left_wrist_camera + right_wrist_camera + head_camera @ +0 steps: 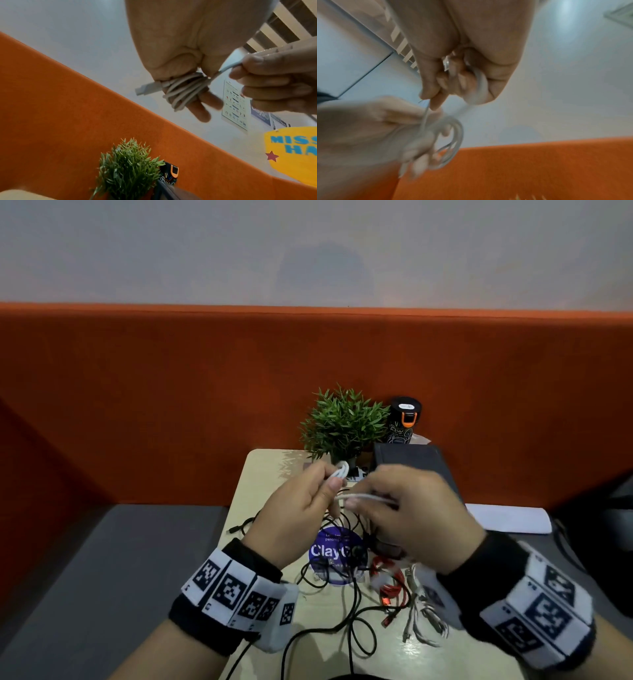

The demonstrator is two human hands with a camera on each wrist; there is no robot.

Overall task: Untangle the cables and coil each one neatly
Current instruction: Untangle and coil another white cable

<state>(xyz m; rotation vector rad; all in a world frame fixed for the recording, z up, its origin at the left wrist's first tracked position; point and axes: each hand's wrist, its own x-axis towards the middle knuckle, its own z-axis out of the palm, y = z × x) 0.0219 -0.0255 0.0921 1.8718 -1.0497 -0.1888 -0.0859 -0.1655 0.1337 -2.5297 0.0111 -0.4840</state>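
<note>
While both hands hang above the small beige table (260,474), the left hand (294,518) has a white cable (183,92) wound in several loops around its fingers (199,109), thumb pressing the coil in place, one plug sticking out at 9 o'clock of the loops in the left wrist view. At 3 o'clock of it, the right hand (411,508) pinches the free stretch of that same white cable between thumb and curled fingers (267,81), the strand running taut across the gap between the two hands. The right wrist view is blurred, but it shows the coil around the left fingers and a bit of cable bunched in the right palm.

Below the hands on the table lies a loose black cable (346,625) in wide loops, crossing a round blue sticker (329,549). At 4 o'clock of the sticker sits a red cable (394,587), and just beside that a second white cable bundle (424,621). At 12 o'clock of the table stand a green potted plant (342,422), a black bottle (404,419) and a dark notebook (411,457), against an orange partition (171,388).
</note>
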